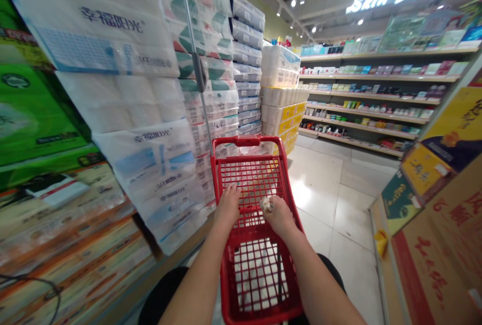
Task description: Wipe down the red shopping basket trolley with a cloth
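A red plastic shopping basket cart (261, 233) stands in front of me, its handle bar at the far end. Over the left side of its grid lies my left hand (228, 205), fingers stretched forward and apart, nothing visible in it. My right hand (279, 216) is closed around a small whitish crumpled item (266, 205) above the right side of the grid. What that item is cannot be made out.
Tall stacks of wrapped paper rolls (146, 99) line the left, with green packages (33, 114) nearer. Cardboard boxes (440, 239) stand on the right. Shelves of small products (376, 99) cross the back, beyond a tiled floor (339, 199).
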`<state>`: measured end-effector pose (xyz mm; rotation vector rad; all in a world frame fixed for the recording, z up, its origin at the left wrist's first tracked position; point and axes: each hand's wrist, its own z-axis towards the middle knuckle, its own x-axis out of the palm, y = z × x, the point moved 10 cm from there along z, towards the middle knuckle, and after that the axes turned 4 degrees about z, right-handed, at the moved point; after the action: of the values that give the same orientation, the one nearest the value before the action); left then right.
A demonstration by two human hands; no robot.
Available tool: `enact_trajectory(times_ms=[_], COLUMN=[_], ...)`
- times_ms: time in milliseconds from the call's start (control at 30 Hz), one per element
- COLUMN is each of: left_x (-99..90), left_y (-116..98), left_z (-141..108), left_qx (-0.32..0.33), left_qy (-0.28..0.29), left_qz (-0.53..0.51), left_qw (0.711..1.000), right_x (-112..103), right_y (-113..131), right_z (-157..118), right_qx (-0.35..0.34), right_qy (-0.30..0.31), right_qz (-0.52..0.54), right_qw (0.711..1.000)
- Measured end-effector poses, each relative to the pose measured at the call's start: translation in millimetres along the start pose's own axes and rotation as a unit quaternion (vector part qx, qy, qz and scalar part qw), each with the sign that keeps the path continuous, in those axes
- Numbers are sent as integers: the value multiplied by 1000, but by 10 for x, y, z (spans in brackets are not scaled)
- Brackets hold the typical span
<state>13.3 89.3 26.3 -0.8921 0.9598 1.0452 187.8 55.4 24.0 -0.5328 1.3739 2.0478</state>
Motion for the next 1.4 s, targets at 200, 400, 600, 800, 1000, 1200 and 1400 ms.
enact_trajectory(times_ms=[200,400,600,800,1000,1200,1400], left_x=[6,-11,0,-26,-32,-11,-36], left_y=[4,-8,-11,-29,-28,-33,-51], left_z=[0,-1,-5,-38,-50,-37,-42], left_qx=[3,10,7,8,10,12,15], left_qy=[-3,-14,-12,-13,-13,-14,-15], left_qz=[-3,5,13,8,16,15,12], left_qw=[1000,1000,1000,1000,1000,1000,1000], right_x=[-306,-45,-120,240,327,-12,308], right_y=[-61,142,3,269,231,-9,349], right_z=[-6,-38,-27,-145,-179,-20,-201], right_qx=[21,-87,-37,-118,-140,-53,-139], right_qy=[-104,-14,-75,30,61,-37,38], right_qz=[-73,-25,-24,6,-11,-21,-59], right_qw=[992,996,996,993,988,998,988])
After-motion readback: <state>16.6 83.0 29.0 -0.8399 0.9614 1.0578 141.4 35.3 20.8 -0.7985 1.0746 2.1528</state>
